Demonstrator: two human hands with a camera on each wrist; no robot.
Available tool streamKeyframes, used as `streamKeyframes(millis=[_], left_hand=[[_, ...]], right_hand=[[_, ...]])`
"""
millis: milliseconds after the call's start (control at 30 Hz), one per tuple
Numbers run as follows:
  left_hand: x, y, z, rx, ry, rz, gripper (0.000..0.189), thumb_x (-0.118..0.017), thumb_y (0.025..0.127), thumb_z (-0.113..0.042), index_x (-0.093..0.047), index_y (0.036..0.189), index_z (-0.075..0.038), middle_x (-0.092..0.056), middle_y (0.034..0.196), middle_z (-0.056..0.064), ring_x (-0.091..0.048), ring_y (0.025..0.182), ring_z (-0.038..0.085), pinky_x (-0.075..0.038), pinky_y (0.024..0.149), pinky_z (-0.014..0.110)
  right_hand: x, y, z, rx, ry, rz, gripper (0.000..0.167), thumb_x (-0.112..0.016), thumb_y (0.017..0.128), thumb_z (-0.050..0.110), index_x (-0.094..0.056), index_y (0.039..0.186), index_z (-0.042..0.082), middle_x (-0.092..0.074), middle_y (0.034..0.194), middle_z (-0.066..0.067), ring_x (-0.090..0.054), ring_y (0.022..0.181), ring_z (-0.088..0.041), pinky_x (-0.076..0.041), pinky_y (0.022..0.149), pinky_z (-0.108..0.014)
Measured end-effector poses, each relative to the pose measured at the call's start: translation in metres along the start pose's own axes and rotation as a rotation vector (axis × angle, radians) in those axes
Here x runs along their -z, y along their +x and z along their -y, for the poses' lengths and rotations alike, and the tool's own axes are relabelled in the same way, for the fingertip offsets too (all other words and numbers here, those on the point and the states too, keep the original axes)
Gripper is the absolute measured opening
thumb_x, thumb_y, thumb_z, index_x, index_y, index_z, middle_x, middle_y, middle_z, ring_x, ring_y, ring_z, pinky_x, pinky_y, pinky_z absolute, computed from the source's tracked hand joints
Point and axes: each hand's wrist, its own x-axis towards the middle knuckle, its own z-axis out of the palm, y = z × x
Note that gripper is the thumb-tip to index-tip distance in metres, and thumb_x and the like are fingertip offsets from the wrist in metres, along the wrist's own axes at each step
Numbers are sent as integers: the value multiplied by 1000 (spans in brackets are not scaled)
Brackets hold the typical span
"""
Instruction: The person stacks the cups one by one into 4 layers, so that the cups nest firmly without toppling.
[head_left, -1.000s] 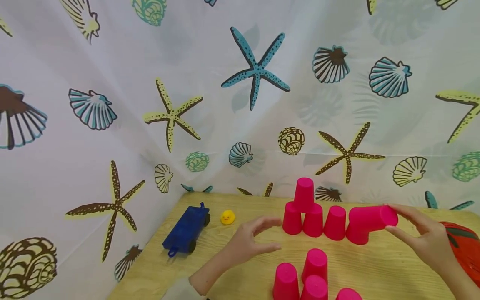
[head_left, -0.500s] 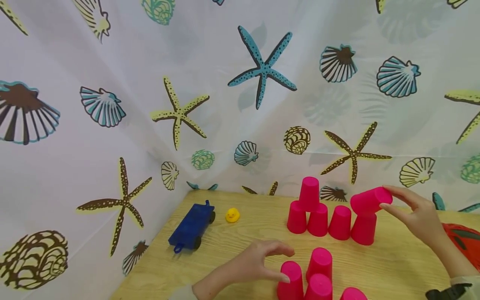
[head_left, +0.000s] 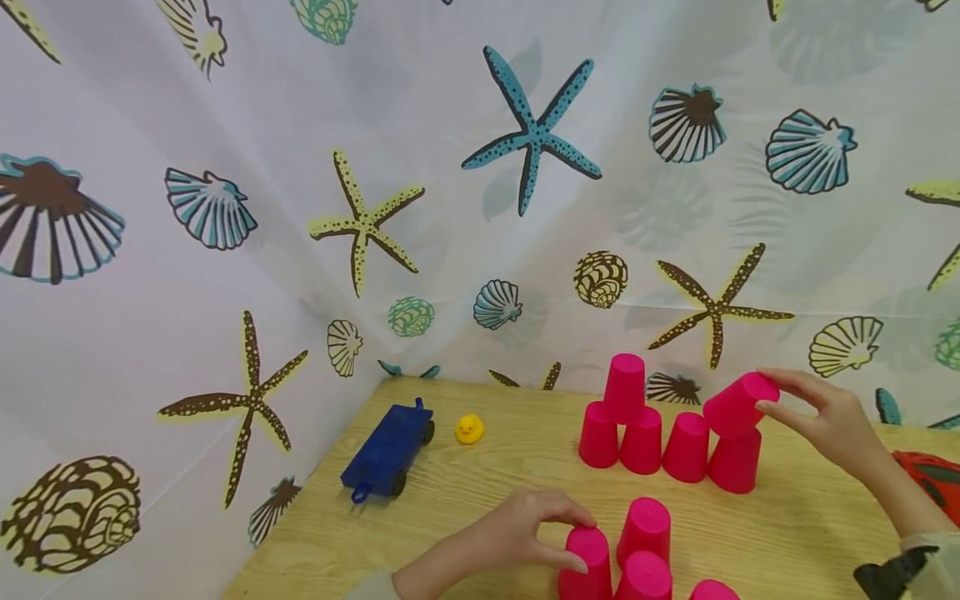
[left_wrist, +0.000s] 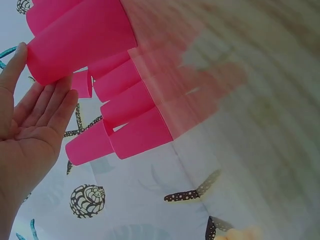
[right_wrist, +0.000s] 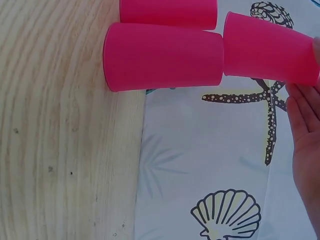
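A person's left hand (head_left: pixel 521 533) gripped a pink cup (head_left: pixel 597 554) near its closed end, thumb and fingers on opposite sides; the cup stood upside down at that hand's three o'clock, twelve being straight away from the person. The right hand (head_left: pixel 832 425) pinched a tilted cup (head_left: pixel 738 404) by its narrow end, at nine o'clock, the rim slanting down leftward and seeming to touch the end cup (head_left: pixel 735 461) beneath.

From where I stood, these looked like thin, smooth plastic: probably light, fairly stiff, yet apt to slip, or to give under a hard squeeze. The narrow closed end, taken softly between thumb and fingers, seemed the best hold; a bump looked likelier to topple one than crack it.

Toward one o'clock from the left hand, an upper cup (head_left: pixel 625 389) bridged two upturned cups (head_left: pixel 598 437). Toward three and four stood three nearer cups (head_left: pixel 647 533). A yellow duck (head_left: pixel 469 429) sat at eleven and a blue cart (head_left: pixel 386 450) at ten on the wooden table (head_left: pixel 465 479). A partly visible red object (head_left: pixel 930 467) lay at the right hand's four o'clock. A seashell-printed curtain (head_left: pixel 420 100) hung behind.
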Motion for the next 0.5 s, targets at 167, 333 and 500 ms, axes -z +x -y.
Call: streamKeyframes(millis=[167,333,500], left_hand=[[0,-1,-5,12,70,5,41,-73,87,-32,-66,124,-14,-72,118,-2,-64,106,-2,-53,92,16],[1,-2,-6,23,72,13,41,-73,87,-30,-67,124,-14,-72,118,-1,-65,106,-2,-53,90,15],[1,-3,-6,3,81,13,42,-73,87,-29,-66,124,-11,-72,118,1,-66,106,-1,-53,90,15]], right_hand=[[1,9,0,-12,-29,59,47,-75,85,13,-61,129,5,-43,115,47,-38,106,32,-34,82,8],[2,17,1,-54,-49,134,47,-74,87,18,-60,131,6,-64,123,13,-34,104,32,-36,80,6],[3,24,1,-88,-68,199,47,-71,90,23,-59,132,7,-63,127,-19,-48,104,18,-42,79,0]])
